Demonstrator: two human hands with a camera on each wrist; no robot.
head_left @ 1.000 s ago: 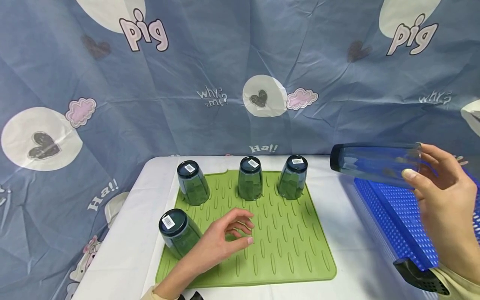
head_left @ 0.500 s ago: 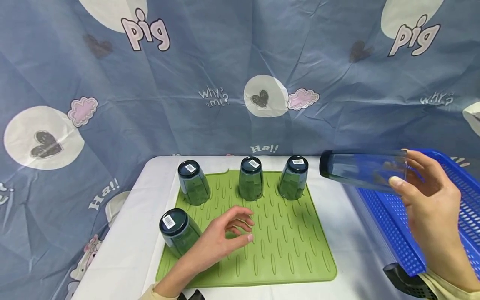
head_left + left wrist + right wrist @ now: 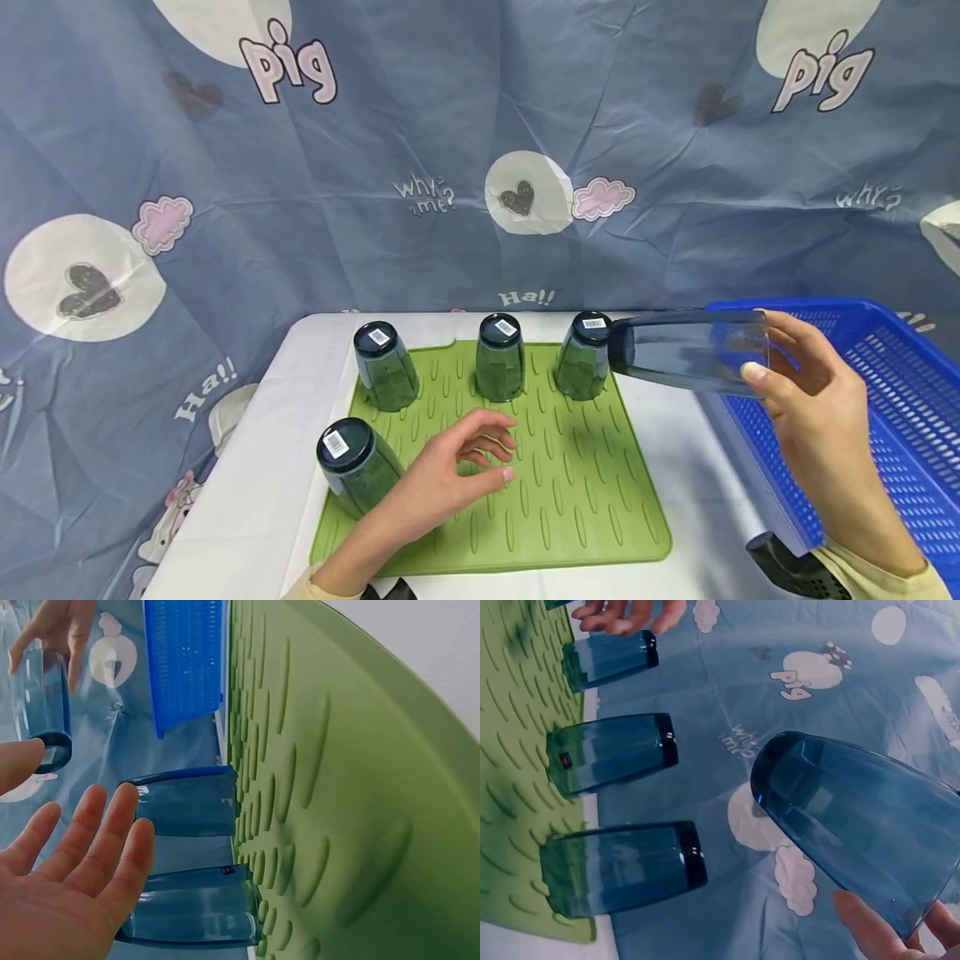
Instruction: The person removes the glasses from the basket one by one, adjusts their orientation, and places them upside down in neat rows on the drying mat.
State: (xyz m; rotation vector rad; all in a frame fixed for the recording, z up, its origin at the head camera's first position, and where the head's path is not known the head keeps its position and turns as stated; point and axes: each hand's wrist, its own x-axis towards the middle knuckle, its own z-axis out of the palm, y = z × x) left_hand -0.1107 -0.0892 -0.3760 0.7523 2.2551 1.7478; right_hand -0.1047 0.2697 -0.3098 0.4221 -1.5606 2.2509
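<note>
My right hand [image 3: 817,400] holds a blue drinking glass [image 3: 686,350] near its rim, thumb on one side and fingers on the other. The glass lies sideways in the air, its dark base pointing left. In the head view that base overlaps the back-right upturned glass [image 3: 583,362]; the right wrist view shows the held glass [image 3: 855,817] apart from the standing ones. My left hand [image 3: 442,475] hovers over the green ridged mat [image 3: 577,500], fingers loosely bent and holding nothing. It partly covers the front-left upturned glass [image 3: 360,462].
Two more upturned glasses stand along the mat's back edge, one at the left [image 3: 387,367] and one in the middle [image 3: 501,358]. A blue perforated basket [image 3: 892,433] is at the right. Behind the white-covered table [image 3: 247,475] hangs a printed blue cloth [image 3: 420,108].
My right hand has moved left with the glass, from over the basket toward the mat. More of the basket shows now. The left hand has barely moved.
</note>
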